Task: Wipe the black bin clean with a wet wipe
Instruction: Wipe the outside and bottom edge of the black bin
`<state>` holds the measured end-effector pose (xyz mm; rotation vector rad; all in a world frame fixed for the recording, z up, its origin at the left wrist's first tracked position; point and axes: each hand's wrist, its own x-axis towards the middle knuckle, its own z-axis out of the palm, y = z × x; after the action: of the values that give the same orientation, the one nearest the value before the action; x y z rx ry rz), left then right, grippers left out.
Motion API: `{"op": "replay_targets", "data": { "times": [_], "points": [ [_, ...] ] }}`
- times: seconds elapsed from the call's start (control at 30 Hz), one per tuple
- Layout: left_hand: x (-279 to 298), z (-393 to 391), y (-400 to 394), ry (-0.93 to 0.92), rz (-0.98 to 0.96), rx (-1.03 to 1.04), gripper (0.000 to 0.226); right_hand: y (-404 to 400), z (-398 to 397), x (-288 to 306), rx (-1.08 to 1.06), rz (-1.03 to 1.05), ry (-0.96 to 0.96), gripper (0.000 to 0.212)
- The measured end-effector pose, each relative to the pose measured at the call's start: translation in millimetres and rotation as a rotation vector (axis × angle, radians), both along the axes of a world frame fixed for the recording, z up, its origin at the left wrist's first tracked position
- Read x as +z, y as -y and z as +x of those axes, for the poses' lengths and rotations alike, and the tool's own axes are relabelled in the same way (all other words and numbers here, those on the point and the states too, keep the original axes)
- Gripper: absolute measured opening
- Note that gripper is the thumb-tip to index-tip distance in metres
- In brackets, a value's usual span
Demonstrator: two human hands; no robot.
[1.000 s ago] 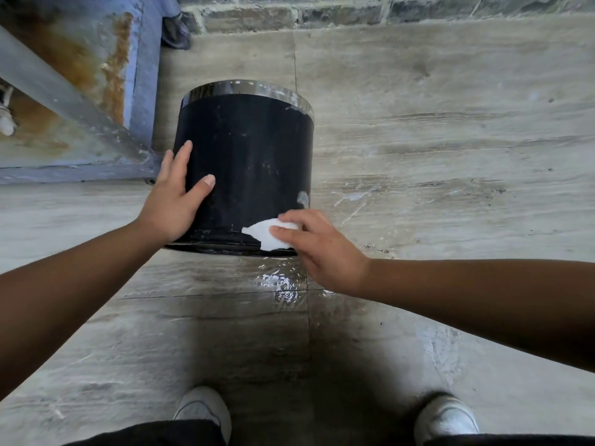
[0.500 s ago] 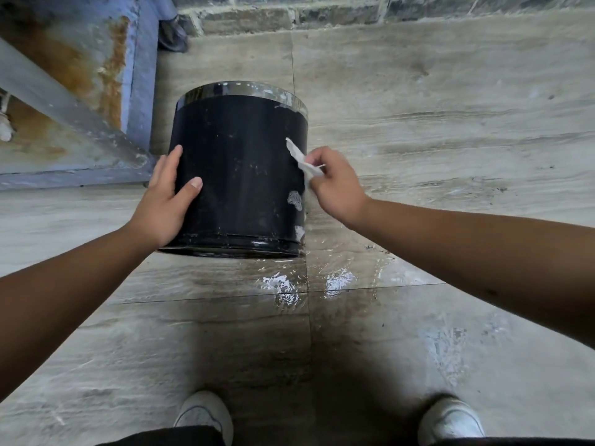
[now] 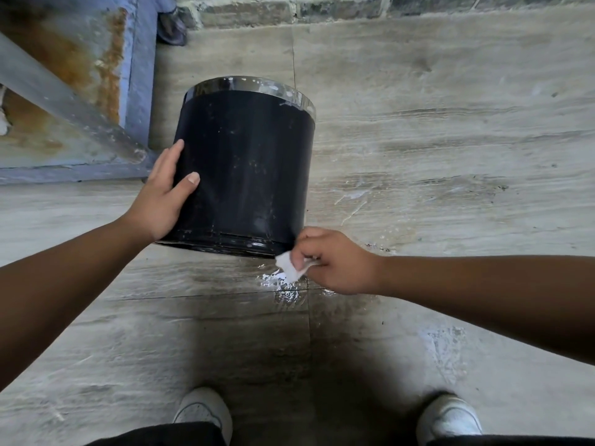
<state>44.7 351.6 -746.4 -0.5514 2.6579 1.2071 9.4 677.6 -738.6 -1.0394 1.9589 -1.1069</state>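
The black bin (image 3: 248,169) is a round plastic drum with a shiny silver band at its far end, resting on the tiled floor. My left hand (image 3: 162,196) grips its left side, thumb across the front and fingers around the wall. My right hand (image 3: 331,260) is at the bin's lower right corner, pinching a small white wet wipe (image 3: 289,268) that hangs just below the bin's near rim. The bin's wall looks wet and streaked.
A rusty blue metal frame (image 3: 80,91) stands at the left, close to the bin. A brick wall (image 3: 289,9) runs along the far edge. Wet patches (image 3: 283,291) glisten on the floor in front of the bin. My white shoes (image 3: 206,410) are at the bottom.
My right hand swept the wipe from the bin's upper right side down to its lower right corner. The pale smudges on the right wall are gone. My left hand kept its hold.
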Motion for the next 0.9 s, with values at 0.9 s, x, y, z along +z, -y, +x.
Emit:
{"op": "replay_targets", "data": {
  "times": [0.9],
  "points": [
    [30, -12, -117, 0.379, 0.858, 0.45, 0.057, -24, -86, 75, -0.817, 0.128, 0.224, 0.013]
  ]
}}
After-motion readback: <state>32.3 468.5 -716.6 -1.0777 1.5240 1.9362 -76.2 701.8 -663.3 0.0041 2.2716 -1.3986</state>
